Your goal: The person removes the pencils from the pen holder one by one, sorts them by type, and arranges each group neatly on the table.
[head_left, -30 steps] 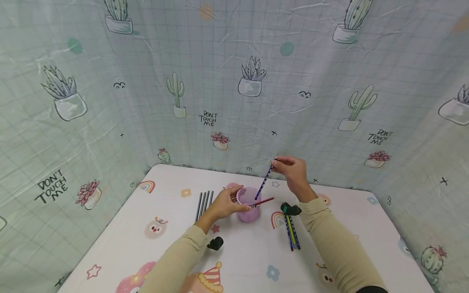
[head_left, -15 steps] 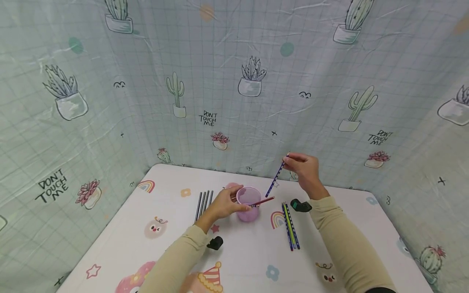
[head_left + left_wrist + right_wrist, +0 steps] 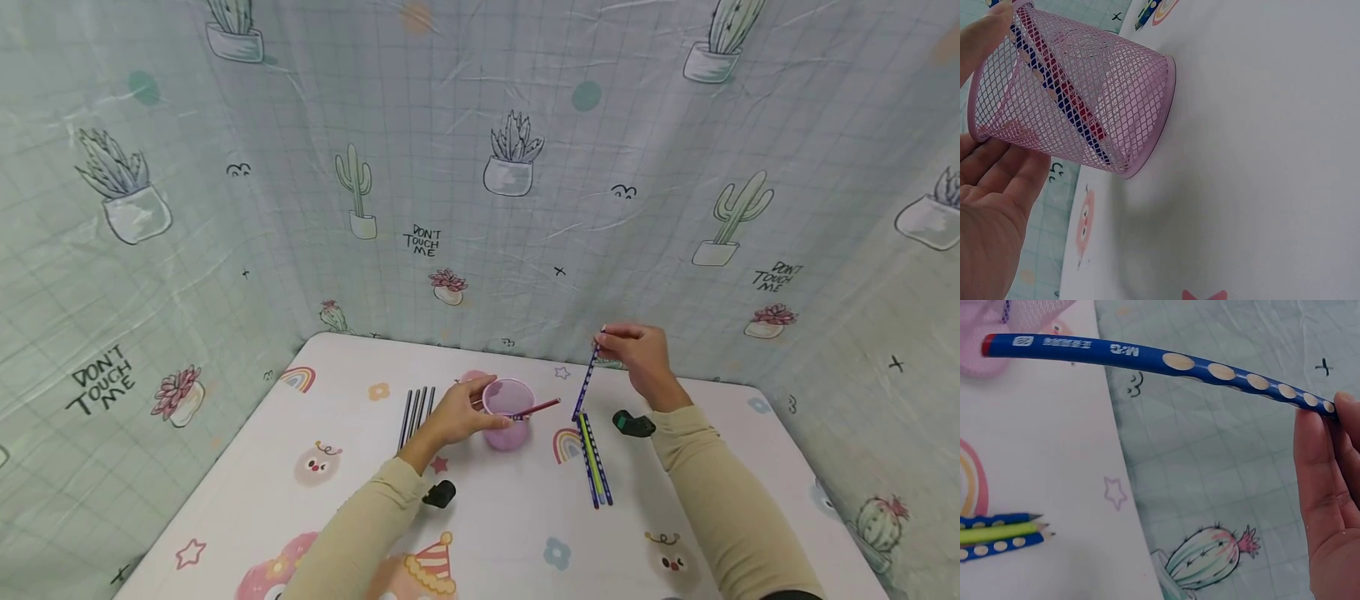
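A pink mesh pencil holder (image 3: 508,437) stands near the middle of the table, with my left hand (image 3: 459,415) gripping its rim from the left, thumb on the near side. Inside lean a red pencil (image 3: 542,407) and a blue dotted pencil (image 3: 1063,100), both seen through the mesh in the left wrist view. Off to the right, my right hand (image 3: 637,354) pinches another blue dotted pencil (image 3: 1085,351) by its far end, in thumb and fingertips. Its red end points down, right by the tips of a small row of blue and green pencils (image 3: 595,467).
Several dark thin sticks (image 3: 414,414) lie side by side left of the holder, partly behind the left hand. A white patterned tabletop (image 3: 510,517) meets a cactus-print sheet (image 3: 450,125) at its back edge. Wrist cameras (image 3: 633,424) sit at both cuffs.
My right hand has carried the blue pencil away from over the holder's mouth, rightward to the row of pencils, and lowered it slightly. The left hand keeps its grip on the holder.
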`<state>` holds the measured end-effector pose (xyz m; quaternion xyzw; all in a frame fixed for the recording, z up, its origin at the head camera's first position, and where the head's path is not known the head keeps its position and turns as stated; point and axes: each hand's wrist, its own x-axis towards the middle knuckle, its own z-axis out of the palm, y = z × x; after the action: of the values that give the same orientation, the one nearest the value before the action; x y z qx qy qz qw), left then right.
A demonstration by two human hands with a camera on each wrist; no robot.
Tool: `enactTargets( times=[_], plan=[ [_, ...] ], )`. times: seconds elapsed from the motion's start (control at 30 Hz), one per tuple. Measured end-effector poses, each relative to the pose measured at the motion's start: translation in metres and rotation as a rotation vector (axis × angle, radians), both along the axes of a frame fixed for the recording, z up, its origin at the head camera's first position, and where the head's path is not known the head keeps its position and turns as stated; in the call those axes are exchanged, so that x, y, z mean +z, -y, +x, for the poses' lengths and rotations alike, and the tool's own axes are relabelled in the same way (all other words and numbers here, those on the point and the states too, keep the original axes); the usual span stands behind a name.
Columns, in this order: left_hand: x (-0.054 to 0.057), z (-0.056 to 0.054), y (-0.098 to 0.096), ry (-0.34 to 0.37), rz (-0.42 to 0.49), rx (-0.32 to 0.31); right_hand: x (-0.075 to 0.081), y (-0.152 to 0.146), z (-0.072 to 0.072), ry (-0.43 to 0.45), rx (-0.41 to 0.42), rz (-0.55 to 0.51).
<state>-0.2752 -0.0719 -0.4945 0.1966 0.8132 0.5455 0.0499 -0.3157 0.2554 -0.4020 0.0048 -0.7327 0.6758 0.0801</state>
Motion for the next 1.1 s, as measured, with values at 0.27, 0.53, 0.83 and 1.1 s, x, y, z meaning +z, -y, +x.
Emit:
enactTargets(
  times=[0.27,0.53,0.83,1.1],
  plan=[
    [0.000,-0.002,0.000,0.004,-0.006,0.002,-0.010,-0.015,-0.001,0.150,0.007,0.123],
    [0.001,-0.003,-0.002,-0.003,-0.005,0.000,-0.025,-0.025,-0.002,0.215,0.039,0.246],
    [0.000,-0.003,-0.002,-0.001,0.003,-0.005,-0.038,-0.033,0.001,0.245,0.085,0.275],
    [0.001,-0.003,-0.003,0.000,0.011,0.004,-0.054,-0.037,0.002,0.295,0.098,0.353]
  ],
)
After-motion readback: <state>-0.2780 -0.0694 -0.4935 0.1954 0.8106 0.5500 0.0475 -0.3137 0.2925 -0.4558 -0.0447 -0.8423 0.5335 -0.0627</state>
